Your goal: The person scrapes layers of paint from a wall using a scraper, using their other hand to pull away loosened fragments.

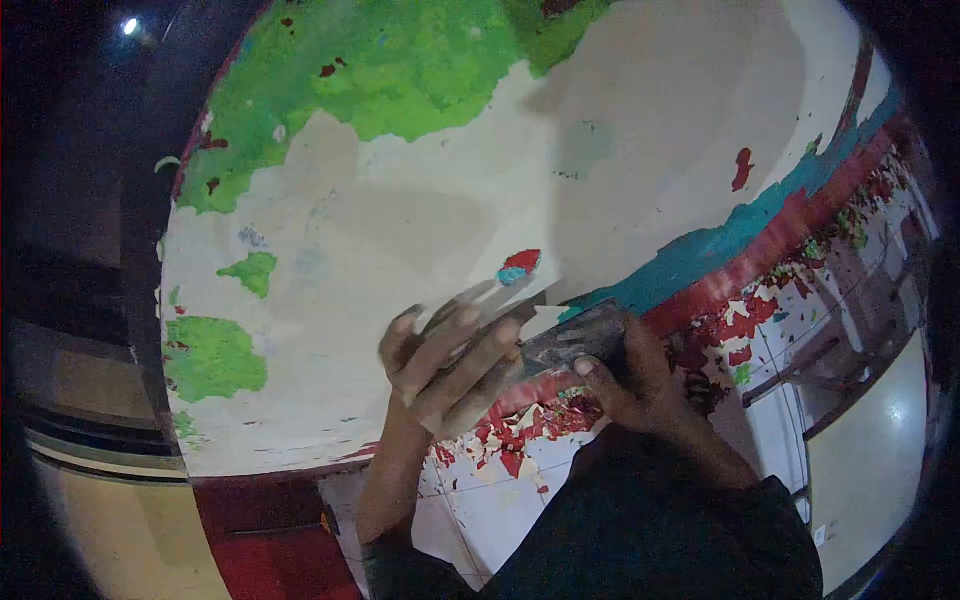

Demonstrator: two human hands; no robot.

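Observation:
A wall (420, 230) fills the view, scraped down to pale plaster with patches of green paint left on it. My right hand (640, 375) grips a flat metal scraper (575, 340) low against the wall. The blade lies near a teal and red painted band (740, 245). My left hand (450, 360) presses flat on the blade end of the scraper, fingers spread toward a small red and teal paint chip (520, 265). A dark sleeve covers my right forearm.
Red paint flakes (520, 435) litter the white tiled floor (480, 500) below the wall. A glossy white surface (870, 450) stands at the right. The wall's left edge meets a dark area with a small light (130, 27).

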